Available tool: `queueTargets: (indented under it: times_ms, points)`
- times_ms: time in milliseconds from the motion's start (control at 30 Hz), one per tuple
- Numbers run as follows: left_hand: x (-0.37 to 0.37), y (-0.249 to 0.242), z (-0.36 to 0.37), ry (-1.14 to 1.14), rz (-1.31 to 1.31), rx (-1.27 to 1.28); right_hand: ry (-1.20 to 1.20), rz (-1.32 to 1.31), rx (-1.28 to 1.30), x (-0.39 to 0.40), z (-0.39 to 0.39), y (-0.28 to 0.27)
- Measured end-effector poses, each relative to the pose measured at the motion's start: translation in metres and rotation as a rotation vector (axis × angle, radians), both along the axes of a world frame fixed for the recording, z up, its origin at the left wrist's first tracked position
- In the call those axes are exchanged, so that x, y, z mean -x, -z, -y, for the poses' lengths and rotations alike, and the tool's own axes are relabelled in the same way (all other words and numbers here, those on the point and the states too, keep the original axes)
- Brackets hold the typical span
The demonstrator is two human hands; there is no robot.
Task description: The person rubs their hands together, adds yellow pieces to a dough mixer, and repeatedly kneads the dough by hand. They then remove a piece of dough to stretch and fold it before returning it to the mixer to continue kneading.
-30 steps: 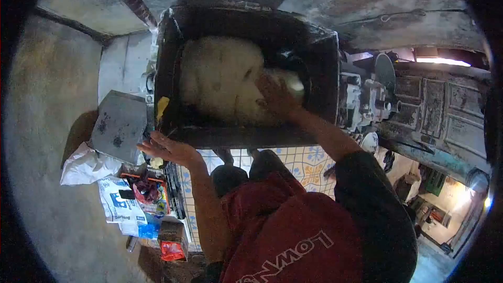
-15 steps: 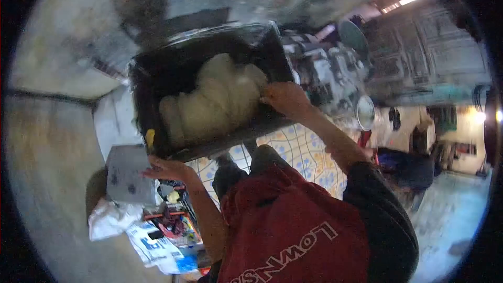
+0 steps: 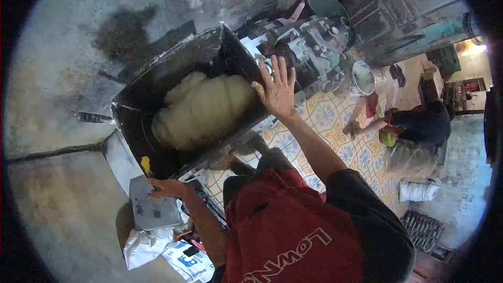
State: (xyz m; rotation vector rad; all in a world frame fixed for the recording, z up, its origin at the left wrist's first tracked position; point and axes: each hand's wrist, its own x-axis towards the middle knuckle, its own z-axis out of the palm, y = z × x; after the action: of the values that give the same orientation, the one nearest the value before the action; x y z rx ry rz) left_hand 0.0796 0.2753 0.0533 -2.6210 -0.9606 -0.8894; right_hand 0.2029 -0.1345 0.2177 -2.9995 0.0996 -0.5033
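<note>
A large pale mass of dough [image 3: 204, 110] lies in a dark, deep rectangular trough [image 3: 238, 47] before me, its surface creased into thick folds. My right hand [image 3: 279, 93] is open, with fingers spread and pointing away from me, over the trough's right rim. At the near left corner my left hand [image 3: 168, 187] has its fingers stretched out at the trough's outer edge. Just inside that corner is a small yellow piece [image 3: 145, 164]. Neither hand grips the dough.
Right of the trough stands metal machinery [image 3: 314, 39], with a white bucket [image 3: 362, 77] beyond it. A person [image 3: 419, 126] crouches low over the patterned tile floor [image 3: 335, 120]. A grey box [image 3: 154, 204] and white sacks [image 3: 149, 246] lie at left, by a stained wall [image 3: 63, 126].
My right hand has come off the dough's right end and up to the rim, fingers now spread. The left hand stays by the near corner. The view has turned, bringing the crouching person out more clearly.
</note>
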Motion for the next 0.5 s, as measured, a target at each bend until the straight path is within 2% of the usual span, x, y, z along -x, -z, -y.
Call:
queueTargets:
  times_ms: [67,133,233,300,333,433,500]
  points:
    - [-0.006,-0.031,0.021,-0.185,-0.091,0.328,0.001,0.004,0.024,0.000,0.002,0.000]
    - [0.000,0.003,0.002,-0.054,-0.005,0.101,-0.008,-0.040,0.055,-0.001,0.003,-0.001]
    - [0.000,0.005,-0.006,0.040,-0.027,-0.191,-0.047,-0.068,0.062,-0.001,0.000,-0.006]
    - [0.000,-0.005,-0.004,-0.012,0.118,-0.003,-0.104,-0.078,0.094,0.000,0.000,-0.007]
    - [-0.009,-0.035,0.017,-0.076,0.302,0.270,-0.157,-0.057,0.117,0.000,-0.001,-0.009]
    - [-0.018,-0.112,0.051,0.036,0.423,0.409,-0.291,-0.080,0.140,0.004,-0.018,-0.024]
    - [-0.018,-0.146,0.071,0.255,0.181,0.466,-0.453,-0.082,0.089,0.004,-0.035,-0.032]
